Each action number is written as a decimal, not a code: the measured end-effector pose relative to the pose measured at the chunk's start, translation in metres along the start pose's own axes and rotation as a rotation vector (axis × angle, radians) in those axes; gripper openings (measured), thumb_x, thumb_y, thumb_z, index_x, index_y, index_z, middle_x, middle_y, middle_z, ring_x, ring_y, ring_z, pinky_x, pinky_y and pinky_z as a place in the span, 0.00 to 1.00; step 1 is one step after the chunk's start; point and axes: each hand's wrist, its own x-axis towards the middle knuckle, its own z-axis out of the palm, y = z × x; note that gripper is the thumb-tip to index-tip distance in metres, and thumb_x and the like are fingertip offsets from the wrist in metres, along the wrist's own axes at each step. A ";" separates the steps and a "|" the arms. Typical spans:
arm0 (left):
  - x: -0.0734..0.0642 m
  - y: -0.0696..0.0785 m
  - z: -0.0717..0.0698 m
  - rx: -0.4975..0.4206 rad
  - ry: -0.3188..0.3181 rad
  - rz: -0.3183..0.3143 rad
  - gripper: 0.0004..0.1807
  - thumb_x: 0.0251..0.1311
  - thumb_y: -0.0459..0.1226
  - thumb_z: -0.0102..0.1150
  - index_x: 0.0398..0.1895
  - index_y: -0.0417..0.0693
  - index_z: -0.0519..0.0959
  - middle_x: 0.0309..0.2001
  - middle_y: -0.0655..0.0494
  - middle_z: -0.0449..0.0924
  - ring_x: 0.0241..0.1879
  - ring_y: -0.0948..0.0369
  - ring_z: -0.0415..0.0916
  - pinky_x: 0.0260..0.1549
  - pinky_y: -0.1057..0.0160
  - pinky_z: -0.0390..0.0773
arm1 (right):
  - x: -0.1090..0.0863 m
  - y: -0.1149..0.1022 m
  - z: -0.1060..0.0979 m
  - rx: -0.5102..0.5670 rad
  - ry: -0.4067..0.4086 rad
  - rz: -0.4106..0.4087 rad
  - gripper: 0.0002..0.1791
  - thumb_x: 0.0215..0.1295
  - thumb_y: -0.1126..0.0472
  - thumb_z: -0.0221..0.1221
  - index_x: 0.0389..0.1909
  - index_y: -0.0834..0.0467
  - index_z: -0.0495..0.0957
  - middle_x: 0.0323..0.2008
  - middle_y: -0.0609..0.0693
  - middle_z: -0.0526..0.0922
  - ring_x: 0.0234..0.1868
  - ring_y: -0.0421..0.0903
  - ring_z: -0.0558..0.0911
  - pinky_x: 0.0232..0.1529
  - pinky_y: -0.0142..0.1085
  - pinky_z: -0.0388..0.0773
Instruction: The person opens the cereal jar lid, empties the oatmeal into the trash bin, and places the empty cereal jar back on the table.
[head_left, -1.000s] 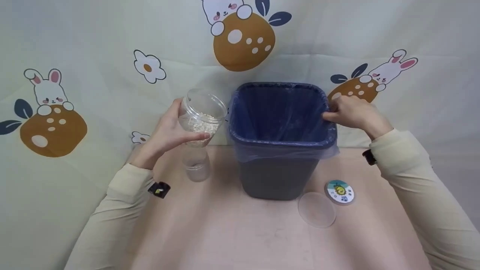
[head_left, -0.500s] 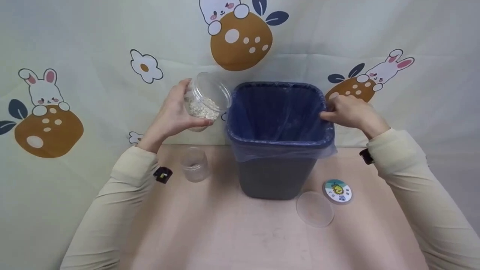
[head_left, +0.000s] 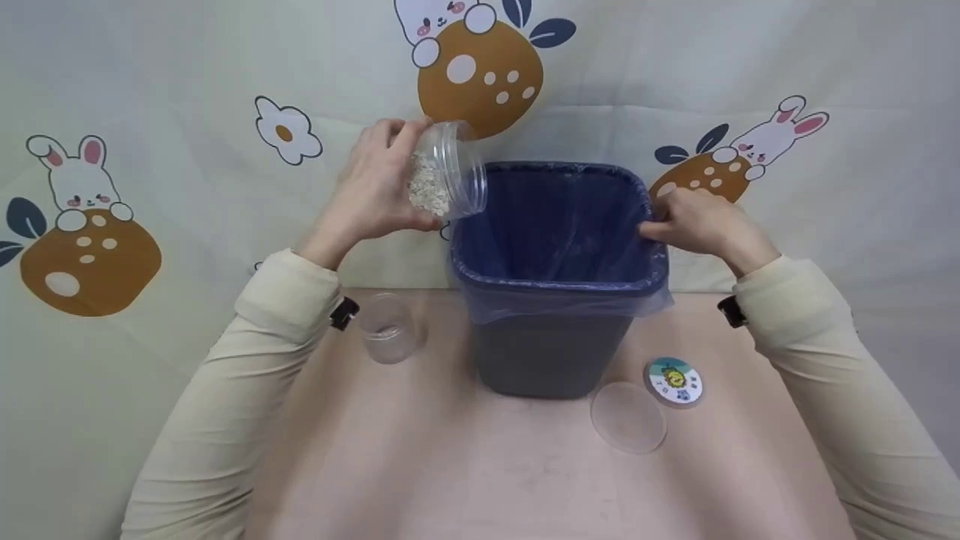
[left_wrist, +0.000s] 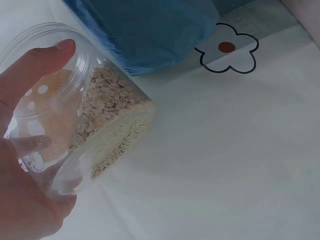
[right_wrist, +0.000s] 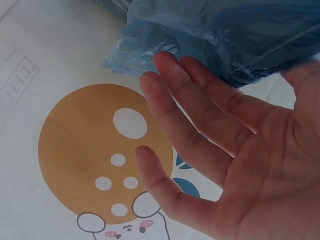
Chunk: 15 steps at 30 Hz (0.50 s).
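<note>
My left hand (head_left: 375,184) grips a clear plastic jar (left_wrist: 75,117), fingers and thumb round its side. The jar is tilted nearly onto its side, its open mouth at the left rim of a trash can (head_left: 555,352). Pale flakes like rolled oats (left_wrist: 110,102) lie along its lower wall and base. The can is dark grey, lined with a translucent blue bag (head_left: 577,300). My right hand (head_left: 705,225) holds the can's right rim, thumb over the edge. In the right wrist view its fingers (right_wrist: 195,125) reach along the outside of the bag, the outer ones spread.
Another clear jar (head_left: 388,341) stands on the table (head_left: 480,472), left of the can. A clear disc (head_left: 628,418) and a round lid with a printed label (head_left: 675,381) lie at front right of it. A cloth with rabbit and fruit prints (head_left: 187,75) hangs behind.
My left hand has risen and moved right with the jar, tipping it from leaning to nearly sideways at the can's rim. The right hand stays at the opposite rim.
</note>
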 end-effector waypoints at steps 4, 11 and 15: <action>0.007 0.006 -0.001 0.068 -0.038 0.015 0.58 0.30 0.41 0.81 0.70 0.46 0.59 0.61 0.36 0.62 0.61 0.43 0.59 0.62 0.49 0.58 | 0.000 0.000 0.001 0.008 -0.001 0.000 0.16 0.64 0.52 0.55 0.27 0.61 0.78 0.24 0.51 0.73 0.25 0.50 0.72 0.25 0.40 0.63; 0.009 0.011 0.001 0.153 -0.048 0.018 0.59 0.30 0.42 0.82 0.70 0.46 0.59 0.63 0.36 0.60 0.62 0.43 0.57 0.63 0.49 0.57 | 0.000 -0.001 0.001 0.011 0.005 -0.012 0.15 0.64 0.53 0.55 0.27 0.61 0.78 0.25 0.51 0.75 0.25 0.50 0.73 0.25 0.40 0.64; 0.011 0.015 0.001 0.189 -0.058 0.024 0.59 0.30 0.42 0.82 0.70 0.47 0.59 0.64 0.36 0.58 0.64 0.42 0.55 0.64 0.49 0.55 | -0.001 -0.001 0.000 0.011 0.008 -0.005 0.15 0.64 0.52 0.55 0.26 0.60 0.78 0.24 0.50 0.74 0.25 0.50 0.72 0.24 0.40 0.63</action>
